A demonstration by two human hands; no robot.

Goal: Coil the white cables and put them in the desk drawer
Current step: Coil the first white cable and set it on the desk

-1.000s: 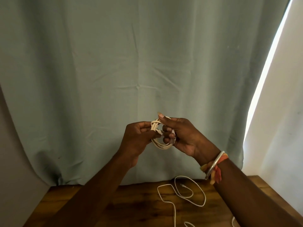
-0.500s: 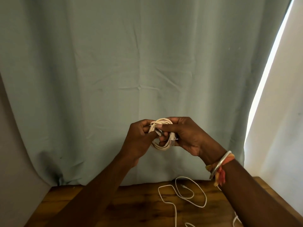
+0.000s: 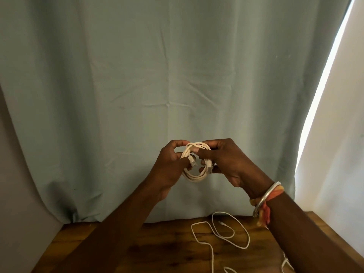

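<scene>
**Head view: a coil held up in both hands, well above the surface, its ends not yet tucked.**

The left hand [image 3: 169,170] pinches the near side of the coil [image 3: 194,178] and the right hand [image 3: 230,164] pinches its top and far side, all high above the surface [image 3: 157,249]. Two plug ends [image 3: 192,160] sit loose inside the ring. If either pinch eases before an end is wrapped round the turns, the springy cable will likely unwind and drop to the surface. A plug dragged through could snag a turn and knot it. On the surface lies a loose cable [image 3: 213,259], uncoiled, which a falling coil could tangle with. The drawer is out of sight, so the carry there would need a firm one-handed hold.
</scene>
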